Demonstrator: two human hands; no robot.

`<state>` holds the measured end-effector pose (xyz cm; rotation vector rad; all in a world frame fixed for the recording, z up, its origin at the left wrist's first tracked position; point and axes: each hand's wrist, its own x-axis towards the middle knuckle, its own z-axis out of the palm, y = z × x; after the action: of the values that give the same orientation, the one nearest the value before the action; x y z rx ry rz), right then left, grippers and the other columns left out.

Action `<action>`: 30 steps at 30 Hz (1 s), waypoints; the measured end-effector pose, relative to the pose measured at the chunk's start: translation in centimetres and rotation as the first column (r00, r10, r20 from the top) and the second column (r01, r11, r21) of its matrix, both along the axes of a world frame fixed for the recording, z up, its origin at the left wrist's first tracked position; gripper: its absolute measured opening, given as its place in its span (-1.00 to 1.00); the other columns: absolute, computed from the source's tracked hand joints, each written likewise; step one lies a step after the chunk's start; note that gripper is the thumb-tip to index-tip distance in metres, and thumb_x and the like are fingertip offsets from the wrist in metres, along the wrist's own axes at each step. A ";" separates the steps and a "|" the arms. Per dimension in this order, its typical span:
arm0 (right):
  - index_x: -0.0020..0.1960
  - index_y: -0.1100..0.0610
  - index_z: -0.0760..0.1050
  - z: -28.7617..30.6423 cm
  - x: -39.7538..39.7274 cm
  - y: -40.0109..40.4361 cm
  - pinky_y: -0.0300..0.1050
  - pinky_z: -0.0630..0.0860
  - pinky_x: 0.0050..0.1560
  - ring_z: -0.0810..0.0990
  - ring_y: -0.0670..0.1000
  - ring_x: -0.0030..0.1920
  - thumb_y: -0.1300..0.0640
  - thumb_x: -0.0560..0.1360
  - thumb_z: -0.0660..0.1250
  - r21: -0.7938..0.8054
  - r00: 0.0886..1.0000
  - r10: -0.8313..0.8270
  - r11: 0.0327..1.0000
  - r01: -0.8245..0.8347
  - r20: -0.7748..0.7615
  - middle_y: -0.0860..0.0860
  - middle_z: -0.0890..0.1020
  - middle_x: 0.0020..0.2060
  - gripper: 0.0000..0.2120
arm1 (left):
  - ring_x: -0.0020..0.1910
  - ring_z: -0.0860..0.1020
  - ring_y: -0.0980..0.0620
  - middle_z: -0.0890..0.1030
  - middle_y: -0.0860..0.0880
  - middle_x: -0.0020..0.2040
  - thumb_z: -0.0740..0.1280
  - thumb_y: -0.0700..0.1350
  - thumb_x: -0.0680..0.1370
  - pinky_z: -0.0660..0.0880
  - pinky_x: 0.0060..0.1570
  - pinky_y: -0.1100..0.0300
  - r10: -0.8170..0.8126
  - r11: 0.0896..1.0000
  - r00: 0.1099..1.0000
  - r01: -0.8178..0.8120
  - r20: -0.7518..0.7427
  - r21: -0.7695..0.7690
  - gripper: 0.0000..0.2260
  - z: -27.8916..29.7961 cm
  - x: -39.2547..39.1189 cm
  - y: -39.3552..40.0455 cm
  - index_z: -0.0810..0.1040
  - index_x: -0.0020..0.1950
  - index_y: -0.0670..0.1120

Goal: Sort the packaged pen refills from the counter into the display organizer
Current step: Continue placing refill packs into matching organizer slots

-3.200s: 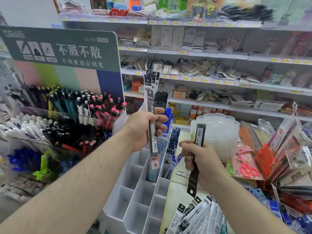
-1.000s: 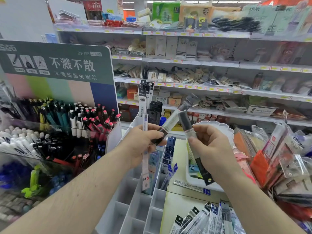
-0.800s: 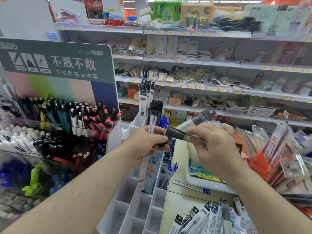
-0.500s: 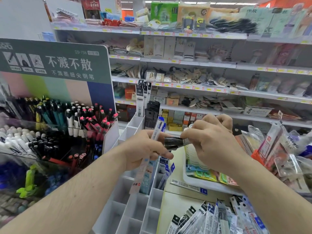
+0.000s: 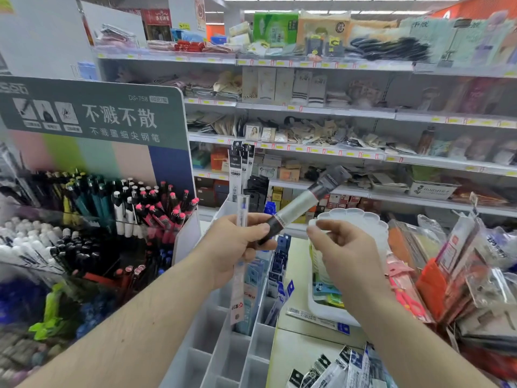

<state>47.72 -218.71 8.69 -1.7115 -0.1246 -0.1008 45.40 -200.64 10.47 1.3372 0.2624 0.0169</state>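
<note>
My left hand grips two packaged pen refills above the white display organizer. One is a clear refill pack with a red label that hangs straight down. The other is a black-ended refill pack that slants up to the right. My right hand hovers just right of them with loosely curled fingers and holds nothing. More packaged refills lie in a pile on the counter at the bottom right. A single flat refill pack lies on the counter beside the organizer.
A pen display stand full of pens fills the left. Blue and black refill packs stand in the organizer's far compartments. A white tray with a scalloped dish sits behind my right hand. Bagged goods crowd the right. Shop shelves run behind.
My right hand passed the black-ended refill pack to my left hand and let go, drawing back to the right. My left hand now holds both packs.
</note>
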 end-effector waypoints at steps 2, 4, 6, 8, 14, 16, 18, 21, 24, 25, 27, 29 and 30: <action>0.02 0.11 0.57 0.6 1.3 0.6 -0.20 0.26 -0.45 0.28 -0.07 -0.48 0.06 0.56 0.39 0.126 0.975 0.098 0.989 -0.073 -0.201 0.07 0.46 -0.26 -0.87 | -0.35 0.66 0.06 0.69 -0.11 -0.22 0.30 -0.36 0.58 0.26 -0.61 0.38 -0.013 0.999 1.000 0.013 -0.019 0.032 -0.85 0.0 -0.1 -0.1 0.61 0.01 -0.16; -0.09 0.14 0.52 1.0 2.3 1.2 -0.20 0.20 -0.46 0.22 -0.06 -0.47 0.10 0.60 0.34 0.222 0.971 0.128 0.972 -0.082 -0.201 0.05 0.43 -0.31 -0.87 | -0.35 0.66 0.07 0.69 -0.11 -0.23 0.31 -0.35 0.58 0.25 -0.61 0.37 -0.018 0.997 0.999 0.022 -0.050 0.075 -0.85 0.0 -0.2 0.0 0.61 0.03 -0.15; -0.15 0.16 0.50 1.0 2.9 1.4 -0.24 0.18 -0.50 0.21 -0.08 -0.49 0.18 0.61 0.31 0.302 0.966 0.150 0.950 -0.082 -0.210 0.01 0.42 -0.39 -0.84 | -0.33 0.67 0.05 0.70 -0.16 -0.16 0.30 -0.32 0.60 0.24 -0.60 0.37 -0.004 0.995 0.996 0.013 -0.084 0.100 -0.87 0.0 -0.2 0.2 0.61 0.05 -0.15; -0.16 0.19 0.50 1.2 3.6 1.1 -0.29 0.19 -0.55 0.22 -0.10 -0.52 0.23 0.61 0.30 0.366 0.965 0.134 0.930 -0.043 -0.227 0.00 0.43 -0.42 -0.84 | -0.29 0.67 0.01 0.71 -0.17 -0.09 0.29 -0.25 0.62 0.25 -0.59 0.36 0.060 0.996 0.993 -0.053 -0.104 0.073 -0.89 0.0 0.0 0.5 0.59 0.08 -0.18; -0.23 0.20 0.55 1.8 5.6 1.3 -0.27 0.29 -0.54 0.31 -0.10 -0.57 0.25 0.58 0.35 0.219 0.998 -0.033 0.975 0.043 -0.047 0.06 0.53 -0.42 -0.80 | -0.50 0.53 0.10 0.62 -0.02 -0.34 0.27 -0.19 0.60 0.17 -0.63 0.37 0.258 0.955 0.963 -0.266 -0.077 -0.134 -0.90 0.5 0.5 1.3 0.55 -0.06 -0.16; -0.24 0.17 0.59 1.6 6.1 2.6 -0.22 0.38 -0.47 0.37 -0.08 -0.53 0.22 0.56 0.38 0.103 0.999 0.005 0.995 -0.008 0.034 0.00 0.58 -0.45 -0.81 | -0.55 0.41 0.12 0.56 0.00 -0.40 0.26 -0.21 0.58 0.13 -0.65 0.36 0.283 0.938 0.957 -0.291 -0.070 -0.190 -0.87 0.6 0.7 1.4 0.52 -0.16 -0.13; -0.24 0.10 0.62 1.1 7.0 4.1 -0.06 0.50 -0.37 0.44 -0.03 -0.48 0.18 0.54 0.41 -0.013 0.995 0.054 0.999 -0.053 0.086 -0.01 0.65 -0.41 -0.82 | -0.55 0.35 0.12 0.50 0.01 -0.43 0.23 -0.20 0.57 0.11 -0.63 0.35 0.298 0.926 0.952 -0.306 -0.070 -0.222 -0.84 0.7 0.8 1.6 0.48 -0.22 -0.11; -0.27 0.09 0.64 0.0 8.5 6.2 0.09 0.58 -0.24 0.52 0.04 -0.39 0.12 0.52 0.43 -0.206 0.984 0.135 0.972 -0.108 0.118 0.03 0.69 -0.34 -0.81 | -0.56 0.31 0.13 0.46 0.02 -0.44 0.21 -0.13 0.58 0.11 -0.59 0.33 0.268 0.933 0.962 -0.273 -0.053 -0.234 -0.80 0.4 0.8 1.8 0.44 -0.25 -0.08; -0.33 0.09 0.59 -0.7 9.1 7.8 -0.13 0.41 -0.35 0.46 -0.02 -0.41 0.06 0.53 0.41 -0.440 0.967 0.243 0.879 -0.184 0.081 -0.04 0.58 -0.44 -0.73 | -0.55 0.33 0.11 0.45 0.00 -0.40 0.17 -0.06 0.59 0.14 -0.59 0.31 0.192 0.952 0.981 -0.191 -0.021 -0.239 -0.76 0.1 0.8 1.8 0.51 -0.19 -0.11; -0.34 0.08 0.58 -0.8 9.2 8.2 -0.15 0.36 -0.38 0.44 -0.04 -0.42 0.03 0.53 0.41 -0.507 0.961 0.271 0.837 -0.207 0.054 -0.05 0.54 -0.45 -0.72 | -0.54 0.33 0.10 0.46 -0.01 -0.40 0.16 -0.07 0.57 0.15 -0.58 0.31 0.162 0.958 0.987 -0.159 -0.007 -0.240 -0.76 0.1 0.8 1.7 0.54 -0.15 -0.14; -0.37 0.08 0.54 -1.2 9.3 9.0 -0.15 0.37 -0.37 0.44 -0.04 -0.40 0.01 0.52 0.41 -0.616 0.952 0.306 0.749 -0.245 -0.007 -0.04 0.51 -0.46 -0.69 | -0.50 0.34 0.07 0.47 -0.03 -0.38 0.16 -0.07 0.47 0.16 -0.55 0.28 0.105 0.961 0.994 -0.095 0.026 -0.261 -0.74 0.2 0.6 1.6 0.56 -0.05 -0.20; -0.40 0.11 0.50 -1.6 9.5 9.6 -0.10 0.45 -0.32 0.47 0.00 -0.37 0.06 0.50 0.39 -0.711 0.942 0.332 0.650 -0.268 -0.051 -0.01 0.50 -0.47 -0.68 | -0.48 0.34 0.05 0.46 -0.05 -0.36 0.15 -0.06 0.44 0.13 -0.52 0.27 0.072 0.953 0.996 -0.055 0.046 -0.297 -0.68 0.3 0.4 1.6 0.55 0.01 -0.21; -0.37 0.14 0.53 -1.8 9.6 9.8 -0.05 0.51 -0.27 0.51 0.03 -0.33 0.09 0.48 0.38 -0.742 0.936 0.344 0.608 -0.282 -0.074 0.01 0.52 -0.45 -0.73 | -0.48 0.34 0.05 0.46 -0.06 -0.35 0.13 -0.06 0.48 0.11 -0.50 0.27 0.066 0.950 0.996 -0.047 0.052 -0.310 -0.69 0.3 0.4 1.6 0.54 0.04 -0.21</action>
<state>57.29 -208.92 6.87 -2.4891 -0.5996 0.1817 45.84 -199.04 10.74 1.0153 0.2404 0.0627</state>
